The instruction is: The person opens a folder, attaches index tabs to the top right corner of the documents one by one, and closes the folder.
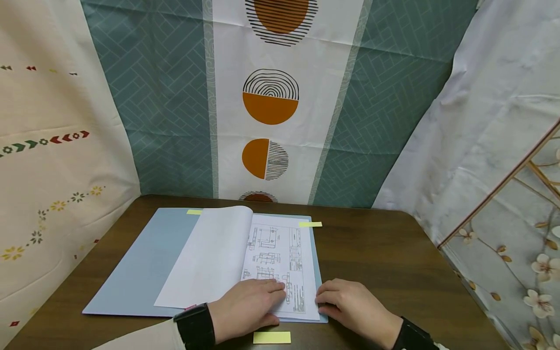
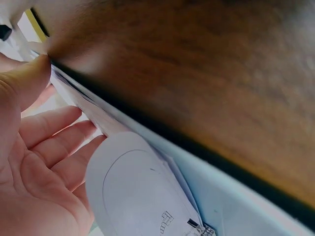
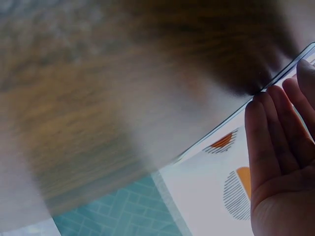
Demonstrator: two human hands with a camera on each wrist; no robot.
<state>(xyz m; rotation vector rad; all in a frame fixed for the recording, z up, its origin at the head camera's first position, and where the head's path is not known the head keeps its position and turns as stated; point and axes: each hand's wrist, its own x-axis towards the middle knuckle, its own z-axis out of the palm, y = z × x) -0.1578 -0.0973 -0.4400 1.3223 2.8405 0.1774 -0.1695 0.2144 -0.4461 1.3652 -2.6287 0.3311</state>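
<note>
An open light blue folder point(image 1: 131, 267) lies on the table with white sheets inside. Some sheets are turned over to the left, forming a blank white page point(image 1: 205, 257) that bulges at the spine. On the right side a sheet with technical drawings point(image 1: 297, 287) faces up. My left hand point(image 1: 249, 306) rests on the lower part of that sheet, its fingers extended; the left wrist view shows its palm beside the curved sheets point(image 2: 138, 182). At the folder's right edge, my right hand point(image 1: 350, 304) touches the sheet's border with its fingertips, fingers nearly straight in the right wrist view.
Yellow strips mark the brown wooden table point(image 1: 385, 257): one strip point(image 1: 271, 337) sits in front of the folder, others at its top edge. Patterned cloths point(image 1: 175, 97) hang behind and on both sides of the table. Each wrist wears a black band point(image 1: 195, 325).
</note>
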